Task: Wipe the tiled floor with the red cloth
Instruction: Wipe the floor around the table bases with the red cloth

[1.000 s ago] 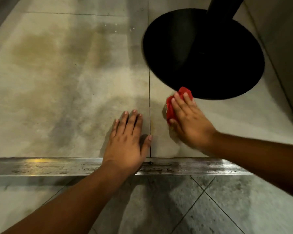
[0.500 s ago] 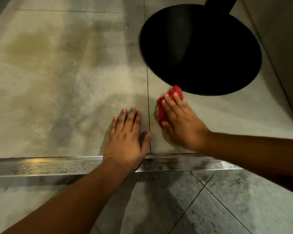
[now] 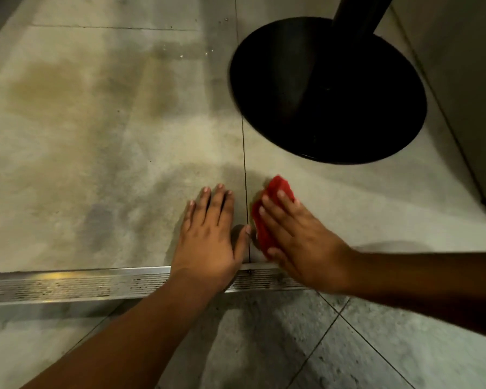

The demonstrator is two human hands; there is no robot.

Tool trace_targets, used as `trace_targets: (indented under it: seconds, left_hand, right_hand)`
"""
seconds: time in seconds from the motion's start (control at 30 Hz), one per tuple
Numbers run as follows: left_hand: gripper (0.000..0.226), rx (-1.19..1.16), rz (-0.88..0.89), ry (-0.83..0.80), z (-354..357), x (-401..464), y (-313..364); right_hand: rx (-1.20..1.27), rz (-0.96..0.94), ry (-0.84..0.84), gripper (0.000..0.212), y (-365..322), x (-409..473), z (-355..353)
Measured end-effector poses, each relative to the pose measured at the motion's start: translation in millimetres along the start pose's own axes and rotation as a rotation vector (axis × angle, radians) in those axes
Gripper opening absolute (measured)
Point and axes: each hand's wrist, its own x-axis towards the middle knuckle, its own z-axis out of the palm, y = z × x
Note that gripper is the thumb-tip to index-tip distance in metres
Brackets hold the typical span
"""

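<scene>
Dim indoor scene with warm, uneven light. The pale tiled floor (image 3: 96, 164) is brightest at centre and darkens toward the upper left corner. A yellowish glare streak lies on the metal drain grate (image 3: 68, 284) at left. Soft shadows sit under the left hand (image 3: 208, 242) and beside the right hand (image 3: 300, 242), and both forearms cast broad shadow over the darker speckled tiles (image 3: 348, 346) below. The black round base (image 3: 328, 91) shows almost no detail. Its left edge and the right hand are slightly motion-blurred. Straight lines bow toward the frame edges.
</scene>
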Motion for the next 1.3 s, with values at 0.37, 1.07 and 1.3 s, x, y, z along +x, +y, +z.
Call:
trace_targets:
  seconds: [0.37,1.07,1.3]
  left_hand:
    - [0.069,-0.006,-0.003,-0.013,-0.1,-0.6,0.2]
    - [0.071,-0.014,-0.005,-0.026,-3.5,-1.0,3.0]
    - [0.073,-0.019,-0.018,-0.038,-4.8,-2.0,3.0]
  right_hand:
    - [0.005,0.223,-0.008,0.072,13.6,51.2,-5.8]
    - [0.024,0.173,-0.068,0.07,15.6,59.8,-0.6]
    - [0.041,0.204,-0.009,0.07,-11.9,29.4,0.4]
